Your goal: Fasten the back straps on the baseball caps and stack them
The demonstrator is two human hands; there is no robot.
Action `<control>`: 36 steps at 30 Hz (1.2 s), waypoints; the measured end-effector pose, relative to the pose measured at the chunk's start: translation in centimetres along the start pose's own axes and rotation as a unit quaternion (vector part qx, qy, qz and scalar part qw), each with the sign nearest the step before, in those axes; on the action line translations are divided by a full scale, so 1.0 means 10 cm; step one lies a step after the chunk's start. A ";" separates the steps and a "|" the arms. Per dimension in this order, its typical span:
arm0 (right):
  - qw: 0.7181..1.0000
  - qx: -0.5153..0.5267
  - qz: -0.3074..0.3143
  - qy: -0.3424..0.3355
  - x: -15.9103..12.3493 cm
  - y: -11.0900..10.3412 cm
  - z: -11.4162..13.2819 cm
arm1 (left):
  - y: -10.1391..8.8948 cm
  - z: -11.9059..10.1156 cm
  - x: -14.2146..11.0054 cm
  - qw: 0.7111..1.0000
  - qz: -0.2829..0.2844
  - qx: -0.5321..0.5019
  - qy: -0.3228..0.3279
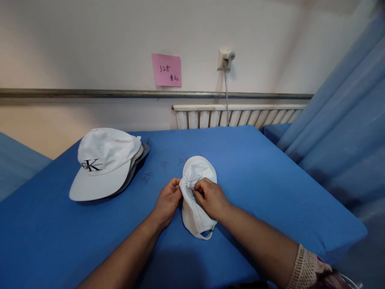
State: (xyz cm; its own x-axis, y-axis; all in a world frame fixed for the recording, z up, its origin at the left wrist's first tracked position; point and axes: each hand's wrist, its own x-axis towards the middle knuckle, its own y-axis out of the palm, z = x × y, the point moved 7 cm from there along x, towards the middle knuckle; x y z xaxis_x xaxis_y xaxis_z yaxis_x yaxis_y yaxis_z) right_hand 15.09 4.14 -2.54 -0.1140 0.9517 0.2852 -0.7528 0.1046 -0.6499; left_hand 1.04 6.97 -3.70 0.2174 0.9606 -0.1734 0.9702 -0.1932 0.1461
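A white baseball cap (197, 216) lies on the blue-covered table in front of me, its brim pointing away and its strap loop towards me. My left hand (169, 200) pinches the cap's left side, fingers closed on the fabric. From the right, my right hand (212, 198) grips the crown near the top button with bent fingers. The cloth between the two hands is bunched and creased. Part of the crown is hidden behind my right hand.
At the left stands a stack of caps, a white cap (105, 160) with black letters on top and darker ones beneath. A blue curtain (345, 120) hangs at the right. Behind the blue table (255, 168) are a radiator (240, 114), a metal rail (120, 93), a plugged-in socket (224, 61) and a pink note (167, 70).
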 end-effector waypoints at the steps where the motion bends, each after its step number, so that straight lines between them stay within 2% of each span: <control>1: 1.000 -0.002 0.013 0.003 -0.01 0.00 0.00 | 0.00 -0.02 0.00 1.000 -0.004 0.009 0.009; 5: 0.999 0.003 0.044 0.020 -0.04 0.01 0.01 | 0.02 -0.05 -0.03 1.000 -0.008 -0.011 0.017; 9: 0.999 -0.012 0.028 0.031 -0.05 0.02 0.02 | 0.07 0.00 -0.04 0.998 0.001 -0.062 -0.015; 12: 0.999 -0.024 0.018 0.039 -0.05 0.04 0.01 | 0.07 0.00 -0.04 0.999 0.003 -0.044 -0.006; 17: 0.999 -0.004 -0.024 0.042 -0.05 -0.06 -0.04 | -0.08 -0.19 -0.03 0.992 -0.032 0.091 0.084; 20: 0.995 0.034 -0.095 0.026 -0.08 -0.28 -0.05 | -0.26 -0.41 -0.04 0.960 -0.102 0.207 0.160; 22: 0.987 0.055 -0.151 -0.011 -0.12 -0.46 -0.01 | -0.35 -0.53 -0.07 0.933 -0.141 0.263 0.201; 24: 0.980 0.069 -0.181 -0.055 -0.16 -0.57 0.05 | -0.39 -0.61 -0.09 0.915 -0.159 0.293 0.227; 29: 0.974 0.111 -0.148 -0.131 -0.21 -0.55 0.19 | -0.36 -0.61 -0.10 0.902 -0.146 0.328 0.238; 33: 0.976 0.090 -0.166 -0.105 -0.17 -0.54 0.14 | -0.38 -0.63 -0.10 0.895 -0.156 0.339 0.245; 36: 0.988 0.051 -0.118 -0.086 -0.09 -0.47 0.08 | -0.43 -0.67 -0.12 0.883 -0.177 0.354 0.252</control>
State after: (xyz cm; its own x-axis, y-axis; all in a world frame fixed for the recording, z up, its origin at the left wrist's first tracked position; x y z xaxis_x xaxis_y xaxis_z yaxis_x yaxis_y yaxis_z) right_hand 18.21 2.61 0.77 -0.0293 0.8403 0.5413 -0.8318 0.2798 -0.4794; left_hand -4.10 8.03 2.43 -0.0150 0.9185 0.3952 0.8306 0.2316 -0.5065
